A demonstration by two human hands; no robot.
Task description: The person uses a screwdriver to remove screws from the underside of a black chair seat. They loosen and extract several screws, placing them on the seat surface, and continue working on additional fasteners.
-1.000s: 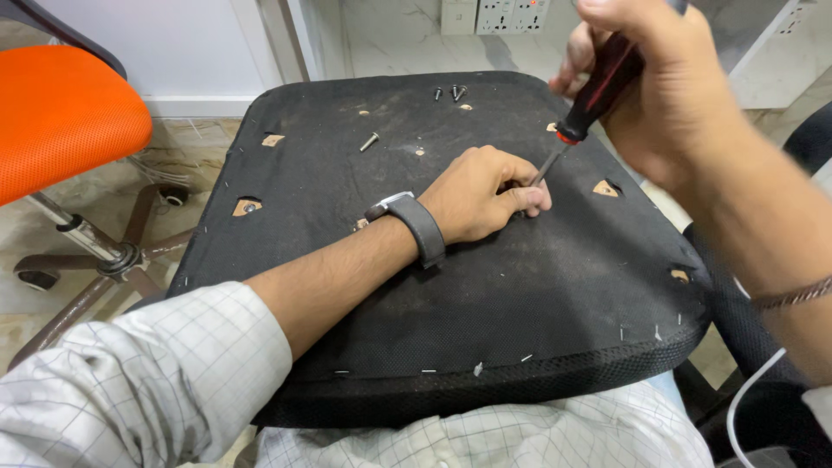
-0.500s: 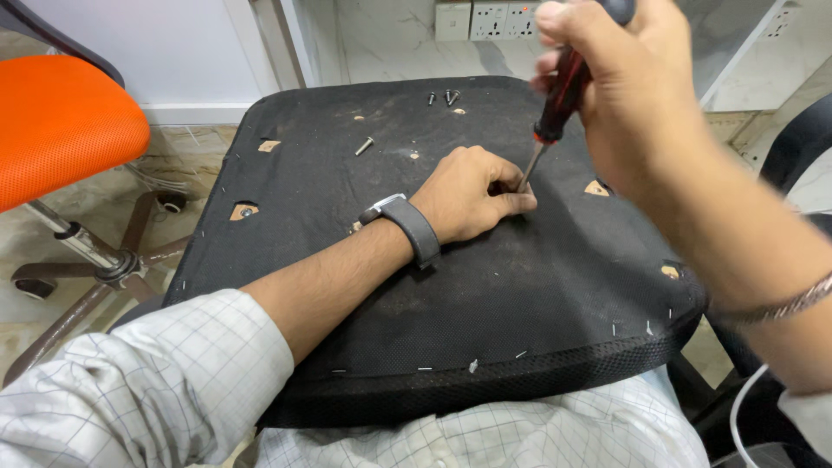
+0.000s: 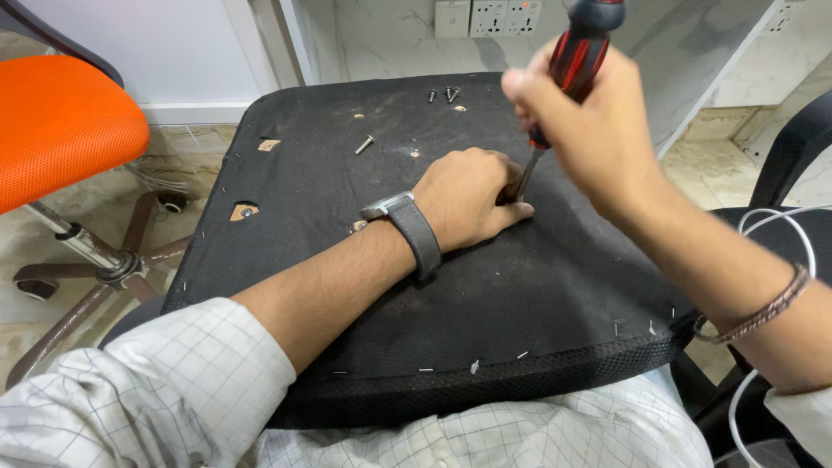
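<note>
A black fabric-covered chair seat [image 3: 364, 286] lies upside down across my lap. My left hand [image 3: 468, 198], with a grey-strapped watch on the wrist, rests on the seat with its fingers curled around the tip of a screwdriver; what it pinches is hidden. My right hand [image 3: 589, 130] grips the red-and-black screwdriver [image 3: 568, 65] by the handle, nearly upright, its shaft pointing down into my left fingers. A loose screw [image 3: 365, 144] lies on the seat to the left. Three small screws [image 3: 444, 94] sit near the seat's far edge.
An orange office chair [image 3: 61, 121] with a brown star base [image 3: 95, 269] stands at left. Wall sockets [image 3: 490, 16] are at the back. A black chair part [image 3: 793, 147] and a white cable [image 3: 780, 225] are at right. Torn mounting holes [image 3: 246, 211] dot the seat.
My right hand has swung left and lower, bringing the screwdriver more upright over my left fingers. My left hand stays in place.
</note>
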